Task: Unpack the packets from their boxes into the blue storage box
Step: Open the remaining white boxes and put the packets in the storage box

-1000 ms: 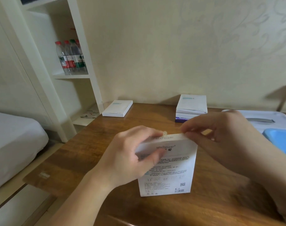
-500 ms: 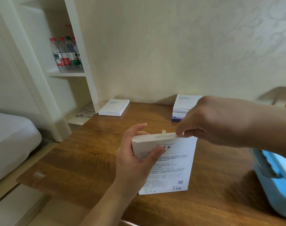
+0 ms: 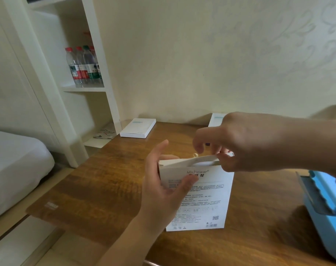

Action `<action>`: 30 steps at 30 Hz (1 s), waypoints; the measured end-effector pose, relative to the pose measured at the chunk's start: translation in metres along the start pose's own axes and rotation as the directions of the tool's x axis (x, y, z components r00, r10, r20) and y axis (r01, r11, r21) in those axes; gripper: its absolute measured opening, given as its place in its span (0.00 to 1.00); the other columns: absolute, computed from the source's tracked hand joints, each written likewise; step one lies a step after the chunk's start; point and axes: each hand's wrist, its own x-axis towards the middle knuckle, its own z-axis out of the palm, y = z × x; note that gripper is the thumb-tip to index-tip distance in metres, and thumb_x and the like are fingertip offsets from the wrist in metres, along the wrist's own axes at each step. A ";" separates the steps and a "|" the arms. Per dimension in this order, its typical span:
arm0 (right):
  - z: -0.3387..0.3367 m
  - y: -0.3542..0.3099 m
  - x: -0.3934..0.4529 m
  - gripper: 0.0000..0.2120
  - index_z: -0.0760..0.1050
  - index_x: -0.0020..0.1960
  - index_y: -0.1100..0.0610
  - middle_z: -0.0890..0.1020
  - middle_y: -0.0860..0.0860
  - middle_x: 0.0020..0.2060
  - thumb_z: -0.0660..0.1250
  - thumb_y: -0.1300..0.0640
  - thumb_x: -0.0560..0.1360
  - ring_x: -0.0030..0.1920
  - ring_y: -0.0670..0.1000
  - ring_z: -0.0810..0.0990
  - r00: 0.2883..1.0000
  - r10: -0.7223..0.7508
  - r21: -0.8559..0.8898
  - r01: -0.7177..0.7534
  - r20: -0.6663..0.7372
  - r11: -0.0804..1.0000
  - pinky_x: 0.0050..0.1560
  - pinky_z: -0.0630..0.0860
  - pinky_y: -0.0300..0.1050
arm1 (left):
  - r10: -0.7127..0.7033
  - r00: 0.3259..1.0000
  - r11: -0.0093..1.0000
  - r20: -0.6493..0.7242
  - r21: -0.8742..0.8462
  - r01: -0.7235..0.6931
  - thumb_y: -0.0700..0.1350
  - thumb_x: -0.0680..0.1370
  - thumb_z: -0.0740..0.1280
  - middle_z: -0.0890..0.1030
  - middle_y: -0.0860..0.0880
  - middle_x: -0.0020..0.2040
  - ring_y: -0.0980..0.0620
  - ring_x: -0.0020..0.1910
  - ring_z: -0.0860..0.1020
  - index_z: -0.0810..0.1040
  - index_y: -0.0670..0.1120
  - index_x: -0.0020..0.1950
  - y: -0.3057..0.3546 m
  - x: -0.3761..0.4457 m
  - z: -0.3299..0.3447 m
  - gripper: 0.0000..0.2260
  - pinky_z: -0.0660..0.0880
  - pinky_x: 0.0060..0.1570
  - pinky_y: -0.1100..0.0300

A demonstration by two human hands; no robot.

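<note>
A white printed box (image 3: 203,200) stands upright on the wooden table (image 3: 98,189). My left hand (image 3: 163,187) grips its upper left corner, thumb on the printed face. My right hand (image 3: 240,144) pinches the top flap (image 3: 192,160) at its right end and holds it partly lifted, so a gap shows under it. The blue storage box (image 3: 328,204) sits at the right edge of the view, only partly seen. Another white box (image 3: 138,128) lies flat at the table's far left. A further white box (image 3: 216,119) at the back is mostly hidden by my right hand.
A white shelf unit (image 3: 94,89) with several water bottles (image 3: 82,68) stands left of the table against the wall. A white bed (image 3: 13,169) lies at the far left. The table's near left edge drops to the floor.
My right hand has lifted the top flap of the upright box, which was flat half a second ago. My left hand keeps its grip on the box's left side.
</note>
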 end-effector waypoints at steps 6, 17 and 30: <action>0.016 0.020 -0.012 0.09 0.74 0.50 0.42 0.83 0.39 0.42 0.66 0.57 0.76 0.45 0.43 0.82 0.990 0.111 0.420 -0.066 -0.083 0.905 0.42 0.77 0.40 | 0.342 0.939 0.939 0.043 -0.045 -0.340 0.45 0.78 0.70 0.75 0.37 0.54 0.48 0.50 0.80 0.57 0.54 0.65 -0.011 0.006 -0.002 0.24 0.79 0.40 0.59; 0.044 0.018 -0.011 0.19 0.77 0.36 0.48 0.85 0.48 0.44 0.61 0.70 0.76 0.38 0.45 0.80 0.925 0.331 0.609 -0.157 -0.184 0.777 0.37 0.74 0.37 | 0.328 0.939 0.923 0.105 0.175 -0.342 0.52 0.79 0.66 0.73 0.61 0.54 0.66 0.55 0.74 0.70 0.46 0.58 -0.001 0.003 -0.010 0.13 0.70 0.52 0.74; 0.040 -0.058 -0.036 0.15 0.77 0.35 0.46 0.74 0.42 0.32 0.58 0.43 0.74 0.32 0.49 0.75 0.901 0.311 0.038 -0.314 -0.304 0.949 0.23 0.71 0.45 | 0.423 0.900 0.798 0.107 0.426 -0.426 0.51 0.69 0.77 0.80 0.57 0.59 0.65 0.58 0.78 0.75 0.44 0.62 0.013 -0.020 -0.036 0.25 0.78 0.50 0.69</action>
